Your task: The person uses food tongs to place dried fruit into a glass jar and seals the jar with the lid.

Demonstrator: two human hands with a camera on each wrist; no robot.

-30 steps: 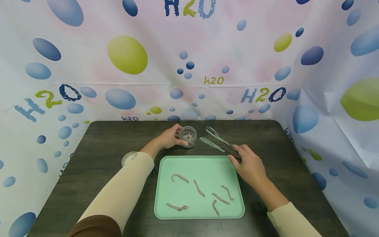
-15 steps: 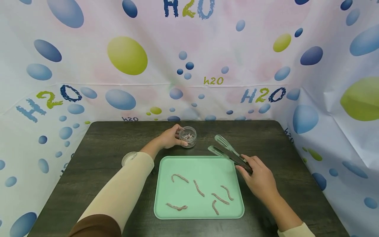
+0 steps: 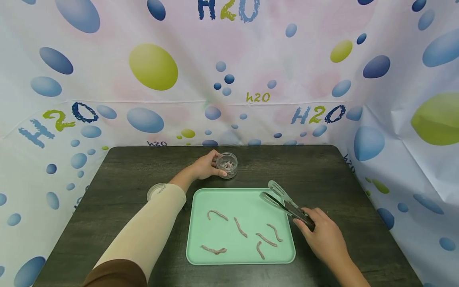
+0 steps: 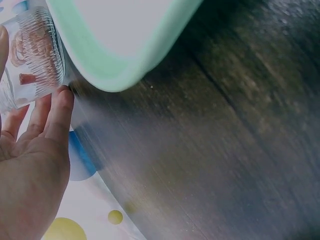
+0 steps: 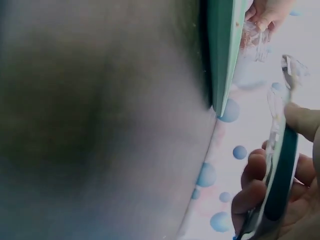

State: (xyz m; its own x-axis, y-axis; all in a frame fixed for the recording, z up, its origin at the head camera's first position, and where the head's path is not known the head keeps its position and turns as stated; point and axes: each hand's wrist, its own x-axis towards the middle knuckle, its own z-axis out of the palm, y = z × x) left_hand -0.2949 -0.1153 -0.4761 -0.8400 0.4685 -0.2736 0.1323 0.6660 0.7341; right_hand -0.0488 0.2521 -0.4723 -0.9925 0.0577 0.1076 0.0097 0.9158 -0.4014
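Note:
In the head view my left hand holds a small clear jar at the back of the table, thumb in front and fingers behind. Pinkish worm-like strands show inside the jar, also in the left wrist view, where its ribbed wall is near. My right hand grips metal tongs with dark handles, whose slotted tips stand apart with nothing between them. Those tips are over the right back corner of a mint-green tray. Several worm-like strands, one of them a strand near the middle, lie spread on it.
A clear round lid lies on the dark wooden table, partly behind the left forearm. A printed sheet with blue and green dots hangs behind and along both sides.
My right hand has drawn the tongs from beside the jar back toward me and to the right, over the tray's corner. The left hand and jar stay put.

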